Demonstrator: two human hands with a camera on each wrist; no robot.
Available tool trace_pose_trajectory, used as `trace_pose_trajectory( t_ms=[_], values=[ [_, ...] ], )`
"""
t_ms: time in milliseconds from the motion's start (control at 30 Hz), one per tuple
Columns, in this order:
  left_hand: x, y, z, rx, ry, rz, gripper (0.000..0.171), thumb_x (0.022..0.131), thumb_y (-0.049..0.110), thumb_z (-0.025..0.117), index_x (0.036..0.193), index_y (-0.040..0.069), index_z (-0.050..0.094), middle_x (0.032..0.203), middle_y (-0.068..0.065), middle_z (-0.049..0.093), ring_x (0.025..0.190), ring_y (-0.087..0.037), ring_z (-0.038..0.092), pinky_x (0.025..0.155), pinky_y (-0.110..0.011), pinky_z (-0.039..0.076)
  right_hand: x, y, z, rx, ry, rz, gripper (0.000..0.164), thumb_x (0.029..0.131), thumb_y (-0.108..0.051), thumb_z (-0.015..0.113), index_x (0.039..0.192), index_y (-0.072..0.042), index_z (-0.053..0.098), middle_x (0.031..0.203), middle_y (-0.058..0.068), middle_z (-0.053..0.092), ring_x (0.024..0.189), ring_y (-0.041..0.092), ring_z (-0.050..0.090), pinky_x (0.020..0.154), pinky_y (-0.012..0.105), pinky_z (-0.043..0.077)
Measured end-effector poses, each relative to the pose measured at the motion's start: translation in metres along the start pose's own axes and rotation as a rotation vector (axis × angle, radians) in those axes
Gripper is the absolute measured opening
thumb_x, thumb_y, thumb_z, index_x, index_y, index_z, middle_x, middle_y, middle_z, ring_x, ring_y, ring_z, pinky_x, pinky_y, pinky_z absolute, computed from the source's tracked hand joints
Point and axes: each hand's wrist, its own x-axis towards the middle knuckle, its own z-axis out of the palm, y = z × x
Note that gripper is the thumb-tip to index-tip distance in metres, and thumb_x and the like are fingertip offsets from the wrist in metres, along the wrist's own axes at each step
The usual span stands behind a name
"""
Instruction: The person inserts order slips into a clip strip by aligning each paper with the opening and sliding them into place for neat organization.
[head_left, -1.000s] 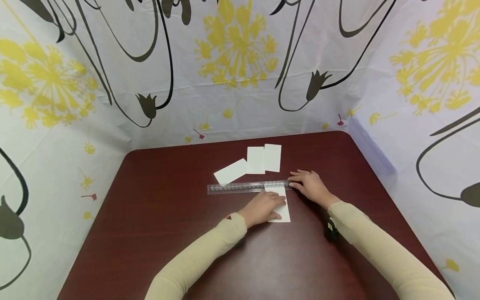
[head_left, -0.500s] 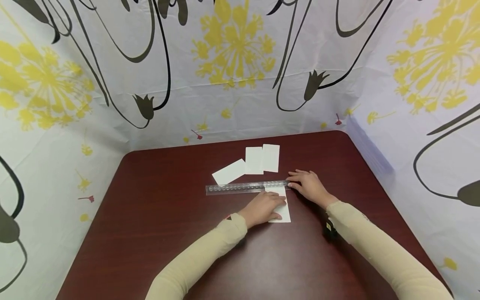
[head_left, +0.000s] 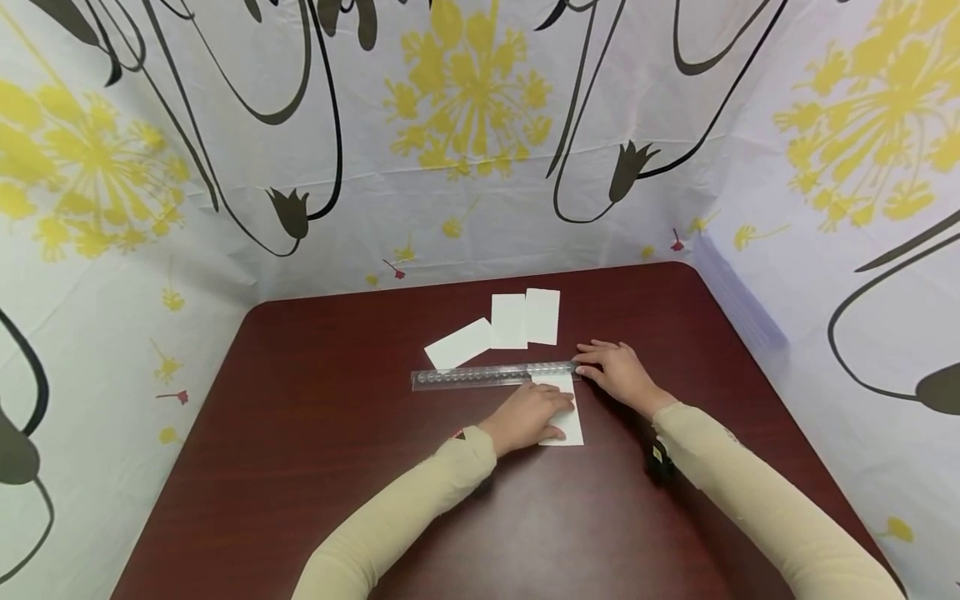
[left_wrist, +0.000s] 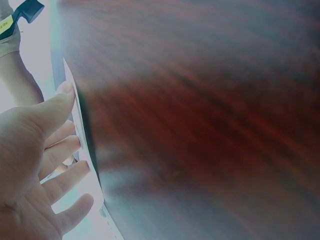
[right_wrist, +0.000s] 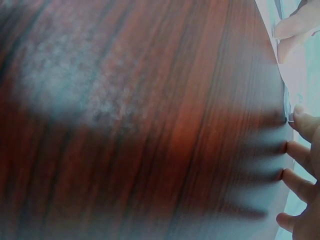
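Three white cards (head_left: 509,322) on dark red table (head_left: 300,442); flower-print cloth (head_left: 367,200) behind.

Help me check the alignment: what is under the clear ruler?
The far end of one white sheet shows through the clear ruler near its right end, mostly tabletop elsewhere. Anything beneath the right hand there is covered.

White cards (head_left: 510,321), cream sleeves (head_left: 408,500), wood-grained dark-red table (head_left: 300,425), yellow-flowered white backdrop (head_left: 510,221)

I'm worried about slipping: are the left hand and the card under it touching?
Touching: the left wrist view shows the left hand, fingers against the card.
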Motion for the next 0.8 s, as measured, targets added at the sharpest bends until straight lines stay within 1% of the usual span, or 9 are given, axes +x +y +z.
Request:
trace_pose_trajectory(
  t_ms=[300,533,800],
  values=[
    [0.0014,-0.0001,-0.0003,-0.006,-0.001,-0.003,0.05,0.09,0.049,0.065,0.133,0.024,0.061,0.145,0.009,0.057,0.136,-0.013,0.052,0.111,-0.042,0.045,0.0006,-0.0002,-0.003,0.003,0.006,-0.006,0.035,0.095,-0.025,0.065,0.127,-0.01,0.068,0.141,0.015,0.059,0.138,0.041,0.047,0.111,0.072,0.027],
    [0.0023,0.0003,0.0012,0.003,0.007,-0.001,0.049,0.09,0.05,0.065,0.132,0.025,0.062,0.144,0.01,0.058,0.135,-0.012,0.053,0.111,-0.038,0.045,0.0007,-0.0007,-0.0011,0.003,0.003,-0.007,0.035,0.096,-0.026,0.064,0.127,-0.01,0.068,0.141,0.015,0.059,0.138,0.041,0.047,0.111,0.072,0.027],
    [0.0038,0.0014,0.0026,0.008,0.004,-0.001,0.05,0.09,0.051,0.065,0.132,0.025,0.062,0.144,0.011,0.057,0.135,-0.012,0.053,0.11,-0.038,0.045,0.0006,0.0001,-0.0007,-0.007,0.004,-0.008,0.035,0.095,-0.026,0.064,0.127,-0.011,0.068,0.141,0.015,0.06,0.138,0.041,0.047,0.11,0.072,0.028]
  ],
)
